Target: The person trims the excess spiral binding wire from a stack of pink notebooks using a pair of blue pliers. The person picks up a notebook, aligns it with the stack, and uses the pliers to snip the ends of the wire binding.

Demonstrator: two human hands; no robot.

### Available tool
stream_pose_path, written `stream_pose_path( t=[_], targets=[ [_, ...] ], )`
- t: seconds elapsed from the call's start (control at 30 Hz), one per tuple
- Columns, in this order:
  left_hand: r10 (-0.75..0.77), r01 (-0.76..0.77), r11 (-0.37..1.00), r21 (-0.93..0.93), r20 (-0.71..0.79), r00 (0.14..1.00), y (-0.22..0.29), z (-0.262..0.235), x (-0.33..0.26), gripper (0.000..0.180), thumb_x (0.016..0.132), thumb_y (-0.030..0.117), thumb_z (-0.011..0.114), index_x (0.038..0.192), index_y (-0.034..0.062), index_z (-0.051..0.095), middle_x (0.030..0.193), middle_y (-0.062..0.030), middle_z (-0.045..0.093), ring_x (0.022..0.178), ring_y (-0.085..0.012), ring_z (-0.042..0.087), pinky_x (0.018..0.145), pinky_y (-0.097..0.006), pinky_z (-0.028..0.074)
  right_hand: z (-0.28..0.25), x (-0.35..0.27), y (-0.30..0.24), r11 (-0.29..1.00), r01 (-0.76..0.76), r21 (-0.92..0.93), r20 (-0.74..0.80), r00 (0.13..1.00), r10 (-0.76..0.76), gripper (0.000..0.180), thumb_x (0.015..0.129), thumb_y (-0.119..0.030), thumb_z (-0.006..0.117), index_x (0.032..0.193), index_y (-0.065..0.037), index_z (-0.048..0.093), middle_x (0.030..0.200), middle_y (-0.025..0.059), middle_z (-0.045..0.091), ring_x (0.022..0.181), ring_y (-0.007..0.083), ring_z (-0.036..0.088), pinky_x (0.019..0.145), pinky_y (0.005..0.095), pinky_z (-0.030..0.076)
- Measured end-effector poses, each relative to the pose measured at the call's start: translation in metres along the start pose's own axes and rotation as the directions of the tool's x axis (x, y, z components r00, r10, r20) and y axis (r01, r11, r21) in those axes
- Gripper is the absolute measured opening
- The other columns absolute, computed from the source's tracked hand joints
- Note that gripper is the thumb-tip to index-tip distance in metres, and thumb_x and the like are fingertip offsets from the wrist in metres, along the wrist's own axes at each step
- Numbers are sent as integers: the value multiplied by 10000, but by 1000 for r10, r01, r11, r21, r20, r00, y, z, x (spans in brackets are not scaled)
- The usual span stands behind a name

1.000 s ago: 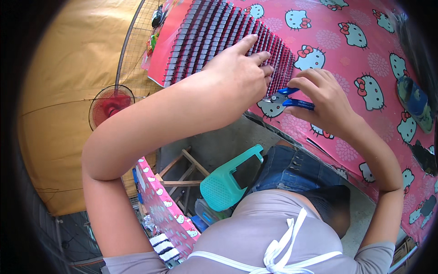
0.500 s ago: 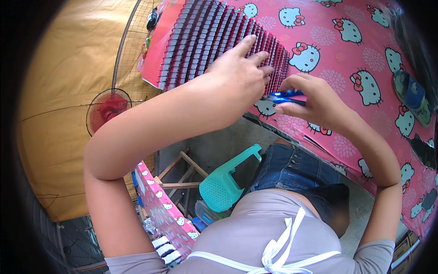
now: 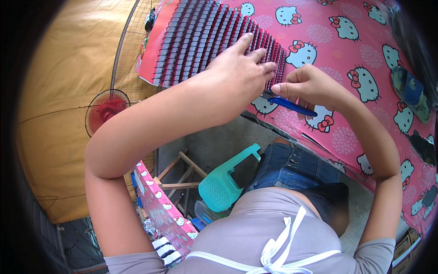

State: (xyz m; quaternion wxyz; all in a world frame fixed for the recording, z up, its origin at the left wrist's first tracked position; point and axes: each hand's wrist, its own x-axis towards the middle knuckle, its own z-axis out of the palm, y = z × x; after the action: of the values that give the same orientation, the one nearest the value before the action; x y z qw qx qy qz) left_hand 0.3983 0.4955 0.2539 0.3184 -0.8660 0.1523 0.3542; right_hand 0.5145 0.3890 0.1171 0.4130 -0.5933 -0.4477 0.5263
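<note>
A panel (image 3: 191,39) of grey tile-like pieces in rows, with red and dark strands between them, lies at the far left of the table. My left hand (image 3: 242,68) rests palm down over its near right corner, fingers stretched and apart. Beside that corner, my right hand (image 3: 308,86) is closed around a blue-handled tool that looks like small pliers (image 3: 294,106). The pliers' handle slants below the curled fingers, and its metal tip points toward the panel's edge. The thumb and forefinger meet near that edge. Whether they pinch a strand there, I cannot tell.
A pink patterned cover (image 3: 356,50) spreads over the table. A blue and green slipper-shaped thing (image 3: 410,93) lies at the right. Below the table edge stands a turquoise plastic stool (image 3: 219,185). A red fan (image 3: 109,109) and wire mesh are at the left.
My right hand has turned and drawn its thumb and forefinger together near the panel's edge. The pliers' handles have swung lower under the fingers. My left hand has hardly moved.
</note>
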Motion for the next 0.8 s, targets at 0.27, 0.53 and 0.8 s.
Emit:
stream_pose_path(
  t=[0.27,0.53,0.8],
  targets=[
    [-3,4,1000,-5,44,999,1,4,3,520,744,152,627,1249,44,568,1398,-46,470,1364,-205,333,1147,-453,166,13,-10,31,479,409,-777,-181,584,-791,439,680,-314,775,1006,-74,605,972,96,583,941,281,570,861,405,420],
    [-8,6,999,34,48,999,3,6,6,595,733,152,658,1305,71,518,1427,-40,432,1366,-202,325,1150,-451,165,-3,-2,5,971,-158,178,90,985,144,415,766,-389,748,752,9,631,587,94,583,619,154,619,545,361,493],
    [4,-2,1000,-14,142,990,5,1,12,568,727,154,669,1274,70,545,1428,-33,430,1378,-204,300,1154,-454,165,10,-8,33,368,399,-840,-154,475,-867,441,675,-343,783,937,-32,611,891,97,598,803,279,597,675,383,491]
  ],
)
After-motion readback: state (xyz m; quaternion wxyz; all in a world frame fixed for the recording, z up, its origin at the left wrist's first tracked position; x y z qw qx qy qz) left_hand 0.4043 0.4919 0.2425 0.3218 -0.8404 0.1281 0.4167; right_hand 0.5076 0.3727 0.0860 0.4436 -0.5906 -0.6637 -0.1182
